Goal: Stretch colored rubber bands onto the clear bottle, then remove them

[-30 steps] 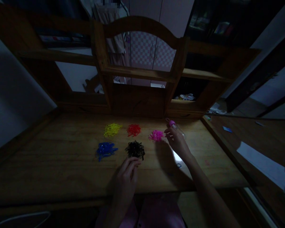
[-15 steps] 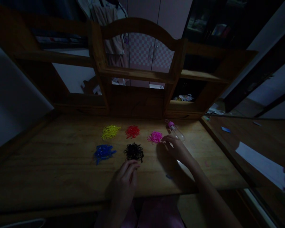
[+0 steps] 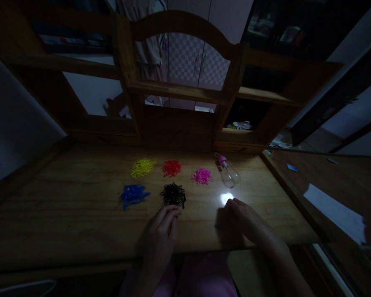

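My left hand (image 3: pixel 163 225) rests at the near edge of a pile of black rubber bands (image 3: pixel 173 194), its fingers bent and held together; anything inside them is hidden. My right hand (image 3: pixel 241 214) is low over the desk, fingers curled in, below a clear bottle (image 3: pixel 230 176) with a pink cap that lies on its side. I cannot make out what the right fingers hold. A small dark blue piece (image 3: pixel 218 226) lies left of that hand. Farther off are a pink pile (image 3: pixel 202 176), a red pile (image 3: pixel 172 168), a yellow pile (image 3: pixel 142 168) and a blue pile (image 3: pixel 133 194).
Along the back of the wooden desk (image 3: pixel 80 231) stands a wooden shelf unit (image 3: pixel 179 93) with open compartments. At right, a brown surface carries a white paper sheet (image 3: pixel 335 212) and a small blue card (image 3: pixel 292 168). The room is dim.
My right hand has drawn back from beside the pink pile and the bottle, toward me and slightly right. My left hand stays by the black pile. The view has tilted slightly.
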Available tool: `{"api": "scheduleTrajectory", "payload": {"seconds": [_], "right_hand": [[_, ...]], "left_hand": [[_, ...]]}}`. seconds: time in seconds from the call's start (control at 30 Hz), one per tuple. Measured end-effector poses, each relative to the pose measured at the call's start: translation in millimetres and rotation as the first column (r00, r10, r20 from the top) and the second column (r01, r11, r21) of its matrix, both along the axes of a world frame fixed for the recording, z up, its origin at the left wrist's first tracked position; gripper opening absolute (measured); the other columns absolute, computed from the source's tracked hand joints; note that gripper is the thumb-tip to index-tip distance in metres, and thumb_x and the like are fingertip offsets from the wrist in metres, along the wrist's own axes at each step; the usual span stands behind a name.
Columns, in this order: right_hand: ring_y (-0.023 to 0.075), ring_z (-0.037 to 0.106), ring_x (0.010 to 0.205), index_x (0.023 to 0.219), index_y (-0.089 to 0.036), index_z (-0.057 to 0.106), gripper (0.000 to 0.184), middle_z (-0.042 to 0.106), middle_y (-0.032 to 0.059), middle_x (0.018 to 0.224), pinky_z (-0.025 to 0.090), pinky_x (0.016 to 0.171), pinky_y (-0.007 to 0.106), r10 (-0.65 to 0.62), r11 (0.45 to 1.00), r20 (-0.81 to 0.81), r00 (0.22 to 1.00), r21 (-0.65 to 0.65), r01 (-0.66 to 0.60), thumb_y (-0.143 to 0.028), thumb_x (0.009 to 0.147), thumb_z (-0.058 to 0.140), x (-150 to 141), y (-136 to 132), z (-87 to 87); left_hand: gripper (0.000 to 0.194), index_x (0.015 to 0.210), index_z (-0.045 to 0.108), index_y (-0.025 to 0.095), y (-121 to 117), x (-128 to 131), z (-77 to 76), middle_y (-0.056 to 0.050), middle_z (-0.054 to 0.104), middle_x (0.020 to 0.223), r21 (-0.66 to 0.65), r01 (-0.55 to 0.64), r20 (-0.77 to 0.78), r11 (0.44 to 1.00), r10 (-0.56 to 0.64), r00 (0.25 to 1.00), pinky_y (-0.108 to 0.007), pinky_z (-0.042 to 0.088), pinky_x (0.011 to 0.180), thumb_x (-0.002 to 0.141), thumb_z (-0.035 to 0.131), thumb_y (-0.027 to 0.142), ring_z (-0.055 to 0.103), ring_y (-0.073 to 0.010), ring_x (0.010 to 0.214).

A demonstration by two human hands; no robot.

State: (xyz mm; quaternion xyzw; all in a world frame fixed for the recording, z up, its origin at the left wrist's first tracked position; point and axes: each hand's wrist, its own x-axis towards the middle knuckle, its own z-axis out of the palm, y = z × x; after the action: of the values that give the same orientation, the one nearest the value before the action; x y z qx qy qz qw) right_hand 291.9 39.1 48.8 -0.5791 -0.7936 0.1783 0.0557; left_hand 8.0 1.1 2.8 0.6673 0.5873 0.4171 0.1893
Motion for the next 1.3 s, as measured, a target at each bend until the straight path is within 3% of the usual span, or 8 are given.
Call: {"api": "scheduleTrajectory", "payload": {"seconds": [0.1,0.27,0.4,0.5,0.9,1.1,1.2,1.3], "right_hand": [[0.0147,0.055,0.069,0.085,-0.017,0.059,0.015,0.062,0.0036,0.08,0.039,0.062,0.026,-0.026,0.999,-0.074,0.997,-0.03,0.024,-0.005,0.078,0.052,-9.7,2.1,8.0],[0.0135,0.06,0.075,0.089,-0.019,0.065,0.016,0.066,0.0012,0.084,0.044,0.065,0.023,0.056,0.981,-0.322,0.945,-0.159,-0.112,-0.009,0.08,0.056,-29.1,-7.8,29.5],[0.0139,0.06,0.074,0.094,-0.02,0.067,0.031,0.067,0.0034,0.09,0.044,0.062,0.022,0.058,0.961,-0.276,0.959,-0.246,-0.129,-0.001,0.071,0.056,-34.5,-13.6,30.4],[0.0147,0.061,0.077,0.098,-0.02,0.068,0.036,0.065,0.0059,0.096,0.046,0.065,0.023,0.034,0.969,-0.246,0.969,-0.231,-0.093,0.0,0.07,0.055,-33.5,-11.6,25.9],[0.0161,0.062,0.071,0.083,-0.021,0.068,0.027,0.07,0.0018,0.079,0.04,0.059,0.024,0.004,0.966,-0.172,0.985,-0.253,-0.048,-0.004,0.066,0.057,-26.1,-6.7,10.1],[0.0166,0.062,0.079,0.091,-0.022,0.067,0.03,0.069,0.0042,0.089,0.043,0.065,0.025,0.072,0.973,-0.16,0.984,-0.206,-0.105,-0.002,0.074,0.052,-30.1,-7.9,11.6],[0.0169,0.062,0.084,0.101,-0.021,0.066,0.032,0.066,0.0076,0.098,0.045,0.071,0.027,0.141,0.981,-0.2,0.97,-0.107,-0.164,-0.002,0.081,0.049,-47.2,0.3,26.0],[0.0165,0.062,0.088,0.099,-0.019,0.067,0.026,0.066,0.0078,0.1,0.045,0.075,0.026,0.204,0.978,-0.293,0.934,0.026,-0.205,-0.006,0.087,0.049,-84.4,16.4,48.8]], "left_hand": [[0.023,0.094,0.066,0.023,0.3,0.1,0.8,-0.002,0.065,0.11,-0.004,-0.01,0.002,1.0,0.01,1.0,-0.03,0.047,0.092,0.092,0.045,0.014,0.061,-0.0176,0.104],[0.023,0.093,0.066,0.023,1.2,0.4,1.5,-0.002,0.066,0.109,-0.003,-0.017,0.011,1.0,0.017,1.0,-0.03,0.048,0.09,0.091,0.046,0.013,0.062,-0.0177,0.103],[0.023,0.092,0.067,0.023,0.7,0.1,2.5,-0.003,0.066,0.108,0.0,-0.02,0.018,1.0,0.02,1.0,-0.03,0.049,0.089,0.092,0.045,0.015,0.062,-0.0184,0.102],[0.024,0.093,0.067,0.022,0.0,0.1,3.1,-0.004,0.066,0.108,0.002,-0.011,0.022,1.0,0.011,1.0,-0.03,0.049,0.09,0.092,0.044,0.014,0.062,-0.0181,0.102],[0.024,0.094,0.066,0.023,0.1,0.1,3.2,-0.003,0.065,0.11,-0.027,-0.009,0.013,1.0,0.01,1.0,-0.031,0.048,0.091,0.091,0.044,0.014,0.061,-0.0181,0.104],[0.024,0.093,0.066,0.022,0.7,0.9,0.8,-0.004,0.065,0.109,0.002,-0.008,0.022,1.0,0.008,1.0,-0.031,0.048,0.09,0.091,0.044,0.013,0.062,-0.0178,0.103],[0.025,0.092,0.067,0.022,0.5,2.1,3.7,-0.004,0.066,0.107,0.008,-0.008,0.025,1.0,0.008,1.0,-0.03,0.05,0.088,0.091,0.044,0.013,0.063,-0.018,0.102],[0.027,0.096,0.068,0.023,0.2,2.2,6.3,-0.004,0.067,0.108,0.002,-0.02,0.012,1.0,0.02,1.0,-0.03,0.051,0.088,0.09,0.044,0.013,0.063,-0.0183,0.101]]}}
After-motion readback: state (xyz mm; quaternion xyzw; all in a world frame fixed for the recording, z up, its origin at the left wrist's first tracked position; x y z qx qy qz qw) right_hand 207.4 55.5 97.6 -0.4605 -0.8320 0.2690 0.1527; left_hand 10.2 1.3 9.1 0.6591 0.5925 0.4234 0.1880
